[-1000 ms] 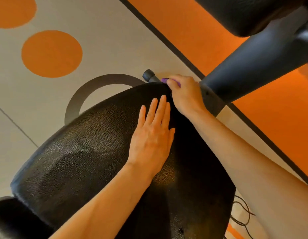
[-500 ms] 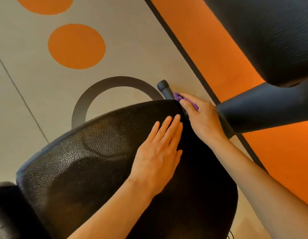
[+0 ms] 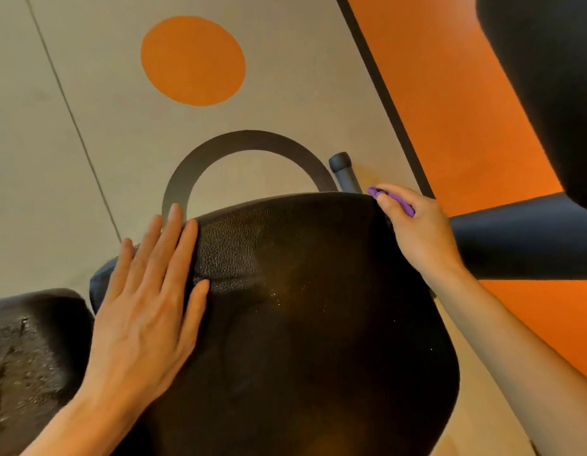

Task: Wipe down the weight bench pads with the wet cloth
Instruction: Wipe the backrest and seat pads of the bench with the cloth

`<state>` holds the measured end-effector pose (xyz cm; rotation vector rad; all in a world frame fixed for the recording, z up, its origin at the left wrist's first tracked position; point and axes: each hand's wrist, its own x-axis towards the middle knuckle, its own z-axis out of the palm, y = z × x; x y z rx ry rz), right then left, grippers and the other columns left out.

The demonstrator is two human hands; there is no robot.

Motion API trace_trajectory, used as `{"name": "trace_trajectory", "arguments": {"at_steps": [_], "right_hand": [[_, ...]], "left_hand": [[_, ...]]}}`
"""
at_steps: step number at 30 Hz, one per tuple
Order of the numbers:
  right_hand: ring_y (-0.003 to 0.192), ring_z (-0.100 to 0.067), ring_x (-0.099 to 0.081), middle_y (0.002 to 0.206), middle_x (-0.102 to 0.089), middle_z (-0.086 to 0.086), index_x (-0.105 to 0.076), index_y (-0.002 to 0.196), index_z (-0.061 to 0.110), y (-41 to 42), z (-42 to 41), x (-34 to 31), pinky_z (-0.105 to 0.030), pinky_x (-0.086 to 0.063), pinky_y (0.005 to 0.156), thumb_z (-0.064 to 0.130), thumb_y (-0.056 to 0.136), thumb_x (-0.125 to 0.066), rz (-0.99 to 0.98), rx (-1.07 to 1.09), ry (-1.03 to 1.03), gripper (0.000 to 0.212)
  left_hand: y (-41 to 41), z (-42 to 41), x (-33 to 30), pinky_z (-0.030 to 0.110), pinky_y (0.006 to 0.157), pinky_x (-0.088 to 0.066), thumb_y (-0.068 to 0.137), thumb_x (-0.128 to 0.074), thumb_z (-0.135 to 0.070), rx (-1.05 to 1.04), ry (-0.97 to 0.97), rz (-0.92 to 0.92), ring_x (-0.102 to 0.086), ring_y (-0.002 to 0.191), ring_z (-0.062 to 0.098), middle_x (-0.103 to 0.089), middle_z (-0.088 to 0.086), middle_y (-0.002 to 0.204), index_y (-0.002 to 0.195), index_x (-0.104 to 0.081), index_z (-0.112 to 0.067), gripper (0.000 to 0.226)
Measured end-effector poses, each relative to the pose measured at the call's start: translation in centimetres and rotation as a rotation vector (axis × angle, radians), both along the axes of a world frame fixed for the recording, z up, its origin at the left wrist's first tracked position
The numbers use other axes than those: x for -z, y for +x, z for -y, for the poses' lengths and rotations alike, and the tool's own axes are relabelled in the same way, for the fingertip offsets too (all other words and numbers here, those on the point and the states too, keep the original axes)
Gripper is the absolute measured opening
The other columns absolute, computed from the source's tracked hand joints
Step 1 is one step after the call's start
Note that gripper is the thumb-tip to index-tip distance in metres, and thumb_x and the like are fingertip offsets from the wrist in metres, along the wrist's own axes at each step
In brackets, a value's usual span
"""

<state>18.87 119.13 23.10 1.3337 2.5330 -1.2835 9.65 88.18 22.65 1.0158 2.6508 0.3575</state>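
The person's left hand [image 3: 144, 311] is lying flat w/ fingers straight and spread on the left edge of the black bench pad [image 3: 302, 317], gripping nothing. The right hand [image 3: 417, 232] is curling around a purple cloth [image 3: 394, 200] at the pad's far right corner, holding it against the edge, w/ only a strip of the cloth showing between thumb and fingers. A second black pad [image 3: 28, 350] is sitting just beside the near left edge, over the grey and orange floor [image 3: 285, 77].
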Motion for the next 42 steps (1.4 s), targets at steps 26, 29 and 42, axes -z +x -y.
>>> {"name": "trace_trajectory", "arguments": {"at_steps": [26,29,42], "right_hand": [[0.113,-0.005,-0.054,0.117,-0.063,0.006,-0.058,0.124,0.023,-4.5,5.4,-0.4,-0.015,-0.039,0.104,0.029,0.098,-0.045,0.032,-0.29,0.251,0.03],[0.104,0.0,-0.055,0.112,-0.061,0.009,-0.061,0.122,0.021,-4.2,5.0,-0.1,-0.013,-0.045,0.094,0.028,0.097,-0.046,0.038,-0.12,0.268,0.029],[0.107,0.02,-0.048,0.109,-0.056,0.026,-0.055,0.118,0.036,-6.2,6.3,-0.5,-0.026,-0.035,0.111,0.034,0.095,-0.046,0.023,-0.333,0.157,0.025]], "left_hand": [[-0.3,-0.2,1.0,0.038,0.126,0.0,0.098,-0.03,-0.039,0.015,0.004,-0.009,-0.009,0.153,0.025,-0.015,0.014,0.164,0.155,-0.022,-0.006,0.066],[-0.5,-0.1,1.4,0.037,0.126,0.002,0.097,-0.03,-0.04,0.027,-0.011,0.009,-0.008,0.154,0.025,-0.013,0.012,0.165,0.156,-0.02,-0.007,0.068],[0.2,0.1,2.9,0.04,0.125,-0.003,0.094,-0.034,-0.029,-0.057,0.137,0.026,-0.002,0.154,0.02,-0.002,0.0,0.167,0.158,-0.008,-0.017,0.07]]}}
